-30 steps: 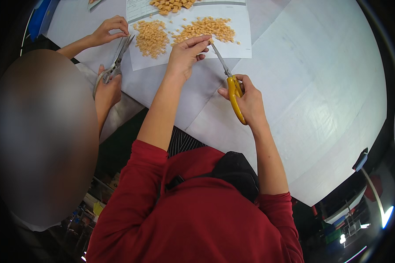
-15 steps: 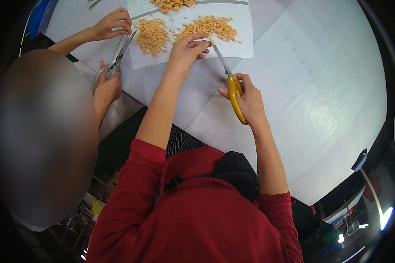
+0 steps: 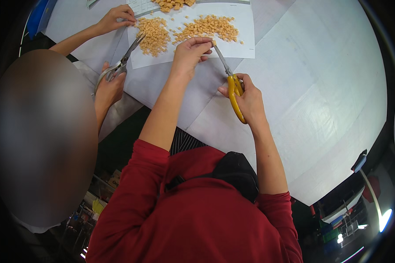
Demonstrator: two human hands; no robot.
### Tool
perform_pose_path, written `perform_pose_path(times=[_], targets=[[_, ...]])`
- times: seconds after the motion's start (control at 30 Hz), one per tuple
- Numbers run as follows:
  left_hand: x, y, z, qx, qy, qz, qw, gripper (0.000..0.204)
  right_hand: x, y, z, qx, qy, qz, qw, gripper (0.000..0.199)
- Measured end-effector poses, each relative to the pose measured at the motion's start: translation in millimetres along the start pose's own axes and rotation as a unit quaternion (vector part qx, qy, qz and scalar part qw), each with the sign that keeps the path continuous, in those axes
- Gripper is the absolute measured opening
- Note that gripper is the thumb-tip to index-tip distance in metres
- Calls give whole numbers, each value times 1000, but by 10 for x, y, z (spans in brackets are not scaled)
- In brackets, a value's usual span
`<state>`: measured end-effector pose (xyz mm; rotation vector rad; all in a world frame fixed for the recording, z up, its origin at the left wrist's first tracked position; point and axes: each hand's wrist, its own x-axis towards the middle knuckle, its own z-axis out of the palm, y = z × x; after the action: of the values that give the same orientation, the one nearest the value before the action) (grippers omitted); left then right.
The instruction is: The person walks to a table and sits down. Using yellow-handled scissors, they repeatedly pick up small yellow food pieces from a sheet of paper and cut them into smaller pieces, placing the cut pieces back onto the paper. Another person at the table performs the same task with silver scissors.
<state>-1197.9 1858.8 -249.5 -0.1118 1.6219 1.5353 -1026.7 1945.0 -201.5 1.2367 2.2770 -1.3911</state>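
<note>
My right hand (image 3: 249, 97) is wrapped round the yellow handles of a pair of scissors (image 3: 233, 98), whose narrow metal blades point up and to the left. At the blade tips sits a small tan cube-like piece (image 3: 214, 43). My left hand (image 3: 191, 55) pinches that piece between its fingertips, right beside the tips. Just beyond my left hand, a loose pile of small tan pieces (image 3: 208, 28) lies on a white printed sheet (image 3: 245, 46). Whether the blades are slightly apart at the piece is too small to tell.
At left a co-worker's hand holds grey scissors (image 3: 123, 61) over a second pile of small pieces (image 3: 152, 37); their other hand (image 3: 116, 18) is beside it. Larger tan cubes (image 3: 175, 4) lie at the far edge. The white-covered table (image 3: 320, 87) stretches right.
My left hand has shifted slightly right, staying at the scissor tips. The co-worker's scissors and hands have moved a little right, their blades now over the left pile.
</note>
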Motion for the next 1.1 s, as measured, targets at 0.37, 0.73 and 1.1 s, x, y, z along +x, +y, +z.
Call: perform_pose_path(times=[0.37,0.73,1.1], targets=[[-13,6,32,10,28,-1,1000,15,-6,-33,-18,-31,3,-7,999,69],[-46,-32,73,-69,47,6,997,16,-21,-9,30,9,-4,1,1000,66],[-21,-81,80,-78,52,-7,996,15,31,16,26,-5,0,6,1000,63]])
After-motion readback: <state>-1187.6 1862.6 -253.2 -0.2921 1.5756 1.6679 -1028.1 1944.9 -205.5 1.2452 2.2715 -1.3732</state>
